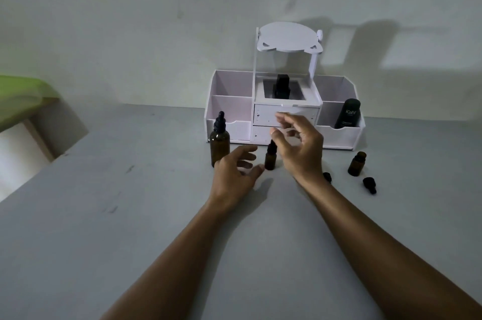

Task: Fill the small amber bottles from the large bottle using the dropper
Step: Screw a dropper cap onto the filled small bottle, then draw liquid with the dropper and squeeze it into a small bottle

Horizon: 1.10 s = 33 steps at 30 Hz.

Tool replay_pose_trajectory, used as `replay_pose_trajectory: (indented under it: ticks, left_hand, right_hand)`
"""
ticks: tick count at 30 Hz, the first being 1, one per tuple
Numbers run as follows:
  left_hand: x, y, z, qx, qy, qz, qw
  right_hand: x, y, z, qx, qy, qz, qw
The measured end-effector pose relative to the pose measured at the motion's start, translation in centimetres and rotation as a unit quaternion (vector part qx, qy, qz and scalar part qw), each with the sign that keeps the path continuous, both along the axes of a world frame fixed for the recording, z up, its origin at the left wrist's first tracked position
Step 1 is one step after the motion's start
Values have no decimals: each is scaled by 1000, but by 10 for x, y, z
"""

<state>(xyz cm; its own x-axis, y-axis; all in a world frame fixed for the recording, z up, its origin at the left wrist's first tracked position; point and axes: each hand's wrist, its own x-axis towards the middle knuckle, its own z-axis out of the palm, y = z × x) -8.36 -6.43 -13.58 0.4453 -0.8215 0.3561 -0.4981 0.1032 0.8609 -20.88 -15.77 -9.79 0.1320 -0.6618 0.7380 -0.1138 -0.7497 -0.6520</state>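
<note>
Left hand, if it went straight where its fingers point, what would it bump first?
Probably the small amber bottle, just beyond the left hand; depth is hard to judge.

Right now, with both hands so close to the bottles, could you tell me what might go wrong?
The left hand is between the large amber bottle and the capped small bottle; a careless sweep could tip either. The right forearm passes near the uncapped small bottle, which could be knocked over. The loose cap on the table might roll away.
</note>
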Motion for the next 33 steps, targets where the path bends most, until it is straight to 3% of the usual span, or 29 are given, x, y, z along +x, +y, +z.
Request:
replay_pose_trajectory:
  ticks: [3,7,10,17,33]
  left_hand:
    - [9,19,12,-99,-14,50,994]
    - [31,31,25,-186,10,138,973]
    - [54,29,19,-139,56,143,978]
    - [80,12,2,-31,77,20,996]
    - [87,7,-3,-17,86,-16,996]
  right_hand:
    - [13,9,18,2,-20,11,1000]
    - [44,19,37,84,-16,75,993]
    - [68,20,38,125,34,101,986]
    - [93,16,26,159,103,100,977]
    - [105,11,26,127,41,84,987]
